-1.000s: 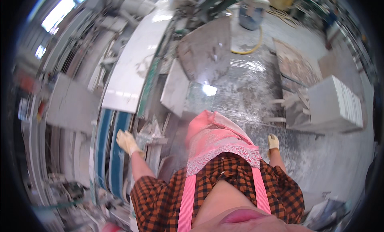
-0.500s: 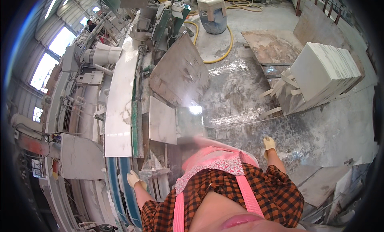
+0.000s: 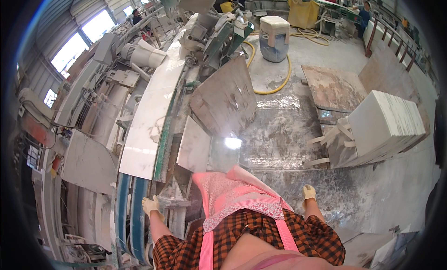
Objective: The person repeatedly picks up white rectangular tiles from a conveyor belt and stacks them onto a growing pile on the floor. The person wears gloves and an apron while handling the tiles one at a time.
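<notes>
The fingers (image 3: 148, 203) of the left hand (image 3: 150, 206), covered by a pale glove, are seen laid on the grey metal frame (image 3: 173, 203) at the near end of the machine; whether they are closed around its edge or only resting on it cannot be told. The right hand (image 3: 308, 192), also gloved, is held free at the side above the wet floor (image 3: 372, 200), with the fingers loosely curled and nothing gripped. Just ahead of the left hand the long white marble slab (image 3: 151, 126) is found, lying flat on the machine bed. Its long axis runs away from the person, from the near end beside the blue belts (image 3: 130, 214) toward the cutting head (image 3: 209, 33) far ahead, with a slight bend to the right given by the lens. The slab is narrow and polished, white with some faint grey veins, and a green rail (image 3: 164, 144) follows its right edge. To its right a smaller white slab (image 3: 194, 146) and a grey-brown slab (image 3: 226, 100) are leaned upright. Further to the right a stack of white tiles (image 3: 386, 126) is placed on the floor, well apart from both hands. Compared with the earlier frame, the view is lifted more forward, the left hand is shifted nearer to the frame, and the right hand is lowered slightly.
</notes>
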A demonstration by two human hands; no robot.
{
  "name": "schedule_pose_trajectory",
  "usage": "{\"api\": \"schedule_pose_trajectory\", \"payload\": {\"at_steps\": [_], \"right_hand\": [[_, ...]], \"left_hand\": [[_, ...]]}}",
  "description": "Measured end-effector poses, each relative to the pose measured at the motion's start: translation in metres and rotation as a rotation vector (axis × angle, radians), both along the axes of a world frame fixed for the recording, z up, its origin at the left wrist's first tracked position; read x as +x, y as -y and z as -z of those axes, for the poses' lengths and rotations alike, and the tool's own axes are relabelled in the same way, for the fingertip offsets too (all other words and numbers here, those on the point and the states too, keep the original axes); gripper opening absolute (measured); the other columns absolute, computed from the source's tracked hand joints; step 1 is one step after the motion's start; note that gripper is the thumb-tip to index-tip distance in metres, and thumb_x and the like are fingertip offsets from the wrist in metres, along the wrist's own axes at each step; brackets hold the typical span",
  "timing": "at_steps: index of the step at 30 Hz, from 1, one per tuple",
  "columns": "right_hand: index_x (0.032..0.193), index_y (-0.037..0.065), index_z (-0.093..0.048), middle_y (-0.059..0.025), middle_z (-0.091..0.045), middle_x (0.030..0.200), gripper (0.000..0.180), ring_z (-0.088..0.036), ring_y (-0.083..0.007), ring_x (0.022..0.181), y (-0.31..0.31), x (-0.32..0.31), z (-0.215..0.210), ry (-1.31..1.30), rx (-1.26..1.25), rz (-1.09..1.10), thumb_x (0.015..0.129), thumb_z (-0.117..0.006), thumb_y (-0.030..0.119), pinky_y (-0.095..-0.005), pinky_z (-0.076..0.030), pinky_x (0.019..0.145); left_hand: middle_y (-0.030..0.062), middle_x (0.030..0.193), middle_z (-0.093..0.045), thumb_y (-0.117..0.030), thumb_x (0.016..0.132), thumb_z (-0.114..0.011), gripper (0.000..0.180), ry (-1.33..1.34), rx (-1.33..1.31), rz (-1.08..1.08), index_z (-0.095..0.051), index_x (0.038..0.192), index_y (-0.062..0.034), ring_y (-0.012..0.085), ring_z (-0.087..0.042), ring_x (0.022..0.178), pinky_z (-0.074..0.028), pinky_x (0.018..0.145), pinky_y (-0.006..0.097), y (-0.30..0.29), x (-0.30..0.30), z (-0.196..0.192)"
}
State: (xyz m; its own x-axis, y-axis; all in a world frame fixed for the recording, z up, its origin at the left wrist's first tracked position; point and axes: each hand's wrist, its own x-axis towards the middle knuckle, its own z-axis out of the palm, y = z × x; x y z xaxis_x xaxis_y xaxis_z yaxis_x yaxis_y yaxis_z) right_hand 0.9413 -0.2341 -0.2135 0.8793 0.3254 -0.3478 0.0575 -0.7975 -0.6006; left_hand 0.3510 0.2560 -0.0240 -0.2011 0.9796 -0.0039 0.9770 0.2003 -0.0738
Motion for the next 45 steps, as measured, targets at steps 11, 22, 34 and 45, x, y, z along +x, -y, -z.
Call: {"api": "schedule_pose_trajectory", "payload": {"at_steps": [11,22,34,45], "right_hand": [[0.109,0.005,-0.068,-0.0162,-0.068,0.109,0.032,-0.063,-0.0320,0.106,-0.036,-0.003,-0.004,0.063,0.091,0.040,0.085,-0.059,0.024,-0.0385,-0.048,0.092],[0.103,0.006,-0.069,-0.0182,-0.068,0.101,0.031,-0.065,-0.0351,0.095,-0.034,-0.010,-0.015,-0.067,0.099,0.083,0.087,-0.051,0.025,-0.0428,-0.049,0.082],[0.115,0.006,-0.066,-0.0161,-0.066,0.114,0.036,-0.061,-0.0330,0.110,-0.035,-0.009,-0.018,0.018,0.048,0.037,0.086,-0.060,0.027,-0.0399,-0.047,0.094],[0.106,0.006,-0.068,-0.0172,-0.068,0.105,0.030,-0.064,-0.0338,0.100,-0.027,-0.018,-0.006,0.074,0.116,0.052,0.086,-0.055,0.025,-0.0399,-0.050,0.086]], "left_hand": [[0.0265,0.117,-0.059,-0.058,0.084,-0.058,0.071,0.026,-0.095,-0.021,-0.053,0.118,0.0038,0.0384,-0.061,0.107,-0.050,0.091,0.044,0.003,0.002,-0.016],[0.0290,0.118,-0.060,-0.063,0.087,-0.048,0.081,-0.006,-0.129,0.036,-0.051,0.124,0.0093,0.0408,-0.059,0.110,-0.049,0.092,0.044,0.013,0.001,-0.028],[0.0269,0.114,-0.062,-0.061,0.088,-0.049,0.075,-0.033,-0.078,0.028,-0.054,0.119,0.0066,0.0389,-0.061,0.107,-0.051,0.089,0.044,0.017,-0.006,-0.018],[0.0266,0.109,-0.063,-0.053,0.086,-0.057,0.063,-0.012,-0.049,0.008,-0.057,0.110,0.0055,0.0374,-0.061,0.106,-0.051,0.089,0.043,0.025,-0.004,-0.023]]}}
